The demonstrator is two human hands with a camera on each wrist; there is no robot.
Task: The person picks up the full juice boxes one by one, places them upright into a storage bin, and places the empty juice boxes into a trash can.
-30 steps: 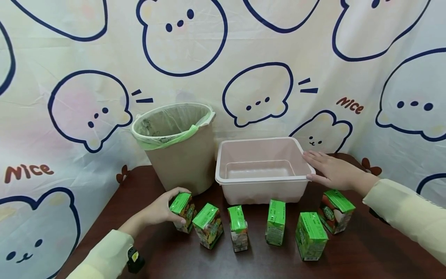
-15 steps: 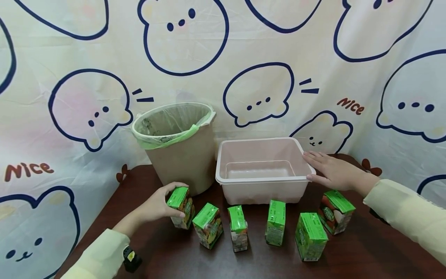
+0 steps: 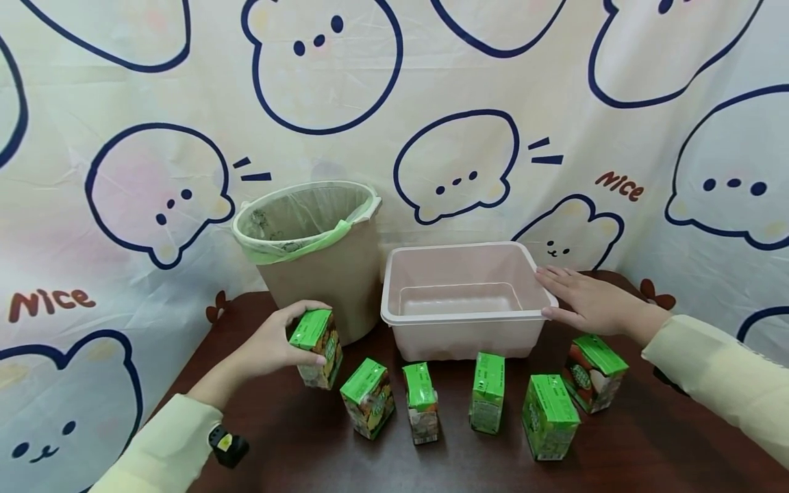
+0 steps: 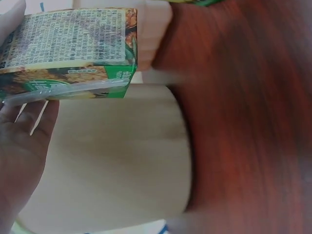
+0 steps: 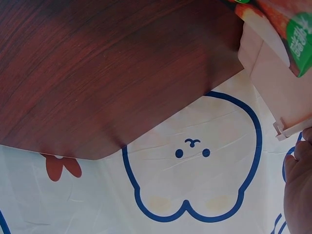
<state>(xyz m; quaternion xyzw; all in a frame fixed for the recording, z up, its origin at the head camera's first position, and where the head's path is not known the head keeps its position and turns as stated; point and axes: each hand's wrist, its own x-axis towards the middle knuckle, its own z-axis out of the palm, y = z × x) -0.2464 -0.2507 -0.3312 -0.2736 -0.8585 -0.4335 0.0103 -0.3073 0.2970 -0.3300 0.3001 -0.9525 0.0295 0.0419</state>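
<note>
Left hand: fingers grasp green-topped printed cardboard box, held before beige plastic bin; suggest even side pressure, box level. Right hand: fingers straight, on pink rectangular plastic tub.

The dark table carries a bin near its back left corner, a tub by its back edge and five boxes.
</note>
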